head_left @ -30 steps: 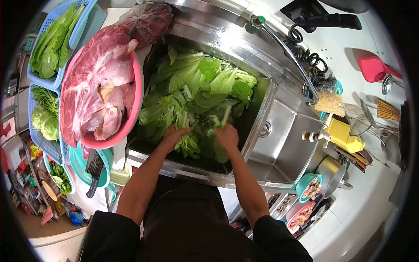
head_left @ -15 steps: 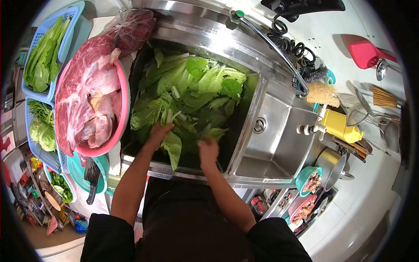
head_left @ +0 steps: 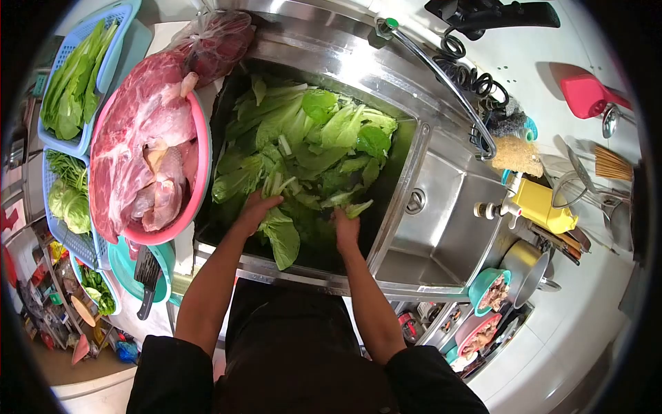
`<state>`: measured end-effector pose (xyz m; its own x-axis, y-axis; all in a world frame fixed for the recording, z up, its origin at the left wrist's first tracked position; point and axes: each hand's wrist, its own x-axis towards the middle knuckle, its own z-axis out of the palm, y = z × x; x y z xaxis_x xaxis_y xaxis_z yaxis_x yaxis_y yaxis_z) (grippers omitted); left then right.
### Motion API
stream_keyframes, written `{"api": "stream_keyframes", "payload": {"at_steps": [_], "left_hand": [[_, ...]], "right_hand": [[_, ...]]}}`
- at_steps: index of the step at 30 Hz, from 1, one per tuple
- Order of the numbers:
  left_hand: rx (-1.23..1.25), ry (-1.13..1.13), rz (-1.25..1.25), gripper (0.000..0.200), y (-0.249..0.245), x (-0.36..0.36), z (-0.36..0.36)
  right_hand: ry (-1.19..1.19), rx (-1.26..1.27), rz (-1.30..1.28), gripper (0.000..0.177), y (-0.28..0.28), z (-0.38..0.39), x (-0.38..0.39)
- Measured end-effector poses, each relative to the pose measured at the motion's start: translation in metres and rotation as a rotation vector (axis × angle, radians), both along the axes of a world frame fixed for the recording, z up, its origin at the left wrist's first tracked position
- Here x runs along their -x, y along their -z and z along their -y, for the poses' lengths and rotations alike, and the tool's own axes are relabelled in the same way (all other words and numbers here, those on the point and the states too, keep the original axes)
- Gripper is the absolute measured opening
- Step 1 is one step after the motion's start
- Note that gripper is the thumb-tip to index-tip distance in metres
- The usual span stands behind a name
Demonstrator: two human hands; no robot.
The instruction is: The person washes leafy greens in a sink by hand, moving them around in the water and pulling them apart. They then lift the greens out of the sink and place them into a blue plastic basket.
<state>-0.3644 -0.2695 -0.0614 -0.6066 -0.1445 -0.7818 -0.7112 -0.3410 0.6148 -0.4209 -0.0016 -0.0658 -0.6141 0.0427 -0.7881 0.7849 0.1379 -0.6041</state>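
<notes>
Your left hand (head_left: 256,207) grips the lettuce bunch (head_left: 283,238), stalks pointing away from you; your right hand (head_left: 345,226), just beside, pinches a loose leaf (head_left: 357,206).

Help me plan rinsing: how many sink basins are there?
2. The left basin, full of leafy greens under the left hand and right hand, and the smaller right basin beside it, bare steel showing. None seems hidden.

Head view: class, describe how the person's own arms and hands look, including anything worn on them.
Both arms wear black sleeves, the left sleeve and the right sleeve, which end about the elbow and leave the forearms bare. The left hand and right hand are bare too: no gloves, and no watch, ring or band shows. The fingertips are partly hidden in the greens.
</notes>
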Motion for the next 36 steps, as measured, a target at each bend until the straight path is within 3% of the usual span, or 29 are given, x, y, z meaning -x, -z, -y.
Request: {"api": "stream_keyframes", "payload": {"at_steps": [3, 4, 7, 9, 10, 13, 14, 17, 20, 23, 26, 29, 32, 35, 36], "left_hand": [[-0.139, 0.021, 0.003, 0.061, -0.043, 0.016, -0.003], [-0.121, 0.032, 0.008, 0.059, -0.056, 0.023, -0.005], [-0.126, 0.027, -0.006, 0.056, -0.074, 0.032, -0.021], [-0.212, -0.036, -0.073, 0.058, -0.064, 0.035, -0.040], [-0.108, 0.044, -0.037, 0.057, -0.053, 0.040, -0.049], [-0.065, 0.050, 0.058, 0.061, -0.037, 0.047, -0.066], [0.039, 0.039, 0.080, 0.064, -0.007, 0.038, -0.071], [0.023, 0.123, 0.139, 0.072, 0.012, 0.032, -0.055], [-0.100, -0.104, 0.231, 0.076, 0.013, 0.018, -0.045], [-0.190, -0.049, 0.158, 0.079, 0.027, 0.010, -0.029], [-0.223, -0.029, 0.148, 0.075, 0.005, 0.013, -0.024], [-0.120, 0.014, 0.163, 0.067, 0.005, 0.012, -0.019], [-0.172, -0.042, 0.077, 0.058, -0.039, 0.016, -0.012], [-0.147, -0.139, 0.047, 0.054, -0.021, 0.004, -0.009], [-0.157, -0.151, 0.050, 0.053, -0.018, 0.000, -0.007]], "right_hand": [[-0.010, 0.021, -0.082, 0.025, -0.057, -0.009, 0.005], [-0.073, 0.053, -0.117, 0.029, -0.060, -0.018, 0.009], [-0.350, 0.122, -0.149, 0.037, -0.064, -0.028, 0.029], [-0.591, 0.037, -0.123, 0.040, -0.074, -0.014, 0.046], [-0.713, -0.006, -0.107, 0.042, -0.078, -0.005, 0.051], [-0.516, 0.123, -0.147, 0.044, -0.002, -0.002, 0.027], [-0.489, -0.020, -0.050, 0.048, -0.007, -0.001, 0.030], [-0.537, -0.267, -0.115, 0.053, -0.017, -0.012, 0.036], [-0.625, -0.281, -0.305, 0.050, -0.037, -0.018, 0.035], [-0.594, -0.242, -0.078, 0.049, -0.039, -0.004, 0.034], [-0.817, -0.343, 0.157, 0.052, -0.019, 0.001, 0.034], [-0.779, -0.398, -0.173, 0.053, -0.030, -0.003, 0.030], [-0.899, -0.419, -0.737, 0.047, -0.067, 0.004, 0.032], [-1.357, -0.402, -0.949, 0.044, -0.085, 0.034, 0.051], [-1.464, -0.533, -1.040, 0.037, -0.062, 0.037, 0.045]]}}
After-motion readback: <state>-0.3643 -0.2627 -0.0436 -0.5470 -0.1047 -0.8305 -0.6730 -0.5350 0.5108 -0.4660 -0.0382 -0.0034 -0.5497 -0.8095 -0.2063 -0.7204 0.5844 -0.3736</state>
